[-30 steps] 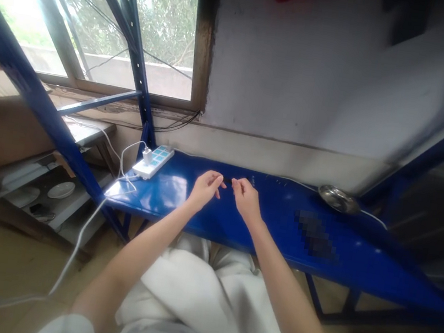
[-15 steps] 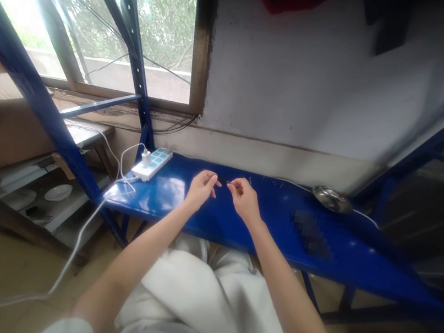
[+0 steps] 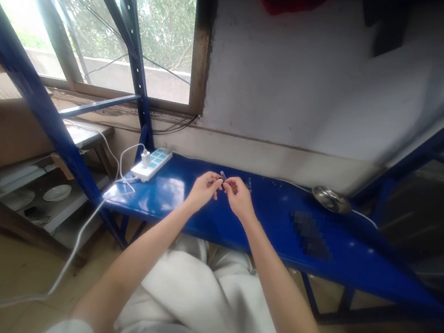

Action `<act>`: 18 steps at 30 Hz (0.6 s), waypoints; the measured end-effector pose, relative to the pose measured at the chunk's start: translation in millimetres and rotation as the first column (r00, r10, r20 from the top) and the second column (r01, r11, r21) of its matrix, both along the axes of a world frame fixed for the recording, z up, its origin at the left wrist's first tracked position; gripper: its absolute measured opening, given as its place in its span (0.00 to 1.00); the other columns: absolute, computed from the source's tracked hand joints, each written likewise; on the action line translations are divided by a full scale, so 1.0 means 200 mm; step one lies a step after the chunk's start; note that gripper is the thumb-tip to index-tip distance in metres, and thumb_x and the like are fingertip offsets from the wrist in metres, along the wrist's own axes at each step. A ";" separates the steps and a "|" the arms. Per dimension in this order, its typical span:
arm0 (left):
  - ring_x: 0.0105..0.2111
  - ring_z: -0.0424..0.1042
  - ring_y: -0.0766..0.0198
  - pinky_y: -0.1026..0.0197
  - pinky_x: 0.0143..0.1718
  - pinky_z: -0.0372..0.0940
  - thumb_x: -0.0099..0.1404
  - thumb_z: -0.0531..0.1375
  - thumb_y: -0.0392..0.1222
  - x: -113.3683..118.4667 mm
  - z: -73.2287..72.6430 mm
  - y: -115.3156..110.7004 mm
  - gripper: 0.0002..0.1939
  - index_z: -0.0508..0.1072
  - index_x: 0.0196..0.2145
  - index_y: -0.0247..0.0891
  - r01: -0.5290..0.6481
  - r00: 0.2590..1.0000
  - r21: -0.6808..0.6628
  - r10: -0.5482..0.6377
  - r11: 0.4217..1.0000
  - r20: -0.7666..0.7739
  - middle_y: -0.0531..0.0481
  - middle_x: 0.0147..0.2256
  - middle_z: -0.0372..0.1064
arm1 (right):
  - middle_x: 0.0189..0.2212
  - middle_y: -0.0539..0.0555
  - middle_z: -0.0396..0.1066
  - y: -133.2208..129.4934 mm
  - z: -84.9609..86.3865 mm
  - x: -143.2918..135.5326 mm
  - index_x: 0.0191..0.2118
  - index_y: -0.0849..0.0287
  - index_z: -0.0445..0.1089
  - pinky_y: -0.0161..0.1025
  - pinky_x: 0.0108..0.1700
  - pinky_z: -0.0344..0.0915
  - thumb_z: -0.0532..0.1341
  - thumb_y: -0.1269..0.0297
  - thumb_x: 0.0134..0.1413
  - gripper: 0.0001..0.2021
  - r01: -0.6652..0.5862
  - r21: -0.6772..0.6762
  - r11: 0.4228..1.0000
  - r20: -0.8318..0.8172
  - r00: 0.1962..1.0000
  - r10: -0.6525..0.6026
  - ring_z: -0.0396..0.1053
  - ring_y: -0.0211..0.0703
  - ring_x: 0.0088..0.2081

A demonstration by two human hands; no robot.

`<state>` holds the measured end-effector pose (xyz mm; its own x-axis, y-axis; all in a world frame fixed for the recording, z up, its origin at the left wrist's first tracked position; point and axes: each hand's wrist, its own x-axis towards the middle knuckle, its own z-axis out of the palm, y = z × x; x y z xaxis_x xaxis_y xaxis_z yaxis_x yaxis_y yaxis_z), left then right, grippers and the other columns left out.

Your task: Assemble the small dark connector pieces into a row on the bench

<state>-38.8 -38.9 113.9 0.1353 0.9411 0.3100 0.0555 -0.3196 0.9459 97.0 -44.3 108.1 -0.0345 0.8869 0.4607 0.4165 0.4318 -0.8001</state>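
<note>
Over the middle of the blue table (image 3: 271, 227), my left hand (image 3: 203, 190) and my right hand (image 3: 239, 197) meet with their fingertips almost touching. Between them is a small, slim dark piece (image 3: 223, 176), its upper end poking out above the fingers. Both hands are closed in a pinch on it. Its kind is too small to make out, and the fingers hide its lower part. Several tiny bits (image 3: 249, 183) lie on the table just beyond my right hand.
A white power strip (image 3: 155, 163) with a plug and cable lies at the table's left end. On the right are a shiny metal dish-like object (image 3: 331, 199) and a blurred dark object (image 3: 312, 234). Blue rack posts (image 3: 138, 59) frame the table; a white wall stands behind.
My hands have come closer together. The dark piece, stretched level between them before, now points upward from the fingertips.
</note>
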 end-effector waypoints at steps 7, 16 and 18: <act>0.15 0.59 0.78 0.71 0.18 0.57 0.61 0.54 0.44 -0.03 0.02 -0.01 0.10 0.66 0.37 0.35 0.071 0.995 0.010 -0.070 0.997 -0.073 0.53 0.30 0.65 | 0.29 0.52 0.67 0.00 0.01 0.03 0.29 0.57 0.69 0.36 0.30 0.60 0.58 0.50 0.48 0.15 -0.053 0.099 0.994 0.028 0.998 0.051 0.63 0.38 0.28; 0.16 0.57 0.79 0.71 0.18 0.55 0.63 0.52 0.44 -0.03 0.00 -0.01 0.11 0.63 0.42 0.38 0.194 0.980 -0.002 -0.193 0.981 -0.040 0.55 0.29 0.62 | 0.28 0.52 0.69 0.01 -0.01 0.06 0.30 0.58 0.71 0.36 0.31 0.60 0.59 0.51 0.47 0.14 -0.094 -0.010 0.996 0.106 0.990 0.094 0.63 0.38 0.26; 0.15 0.58 0.79 0.71 0.18 0.55 0.63 0.51 0.43 -0.03 -0.03 0.00 0.11 0.62 0.43 0.38 0.161 0.986 -0.014 -0.162 0.987 -0.029 0.54 0.30 0.63 | 0.28 0.53 0.70 0.03 -0.03 0.08 0.31 0.59 0.70 0.37 0.32 0.61 0.59 0.50 0.46 0.16 -0.007 -0.023 1.000 0.074 0.997 0.008 0.64 0.39 0.27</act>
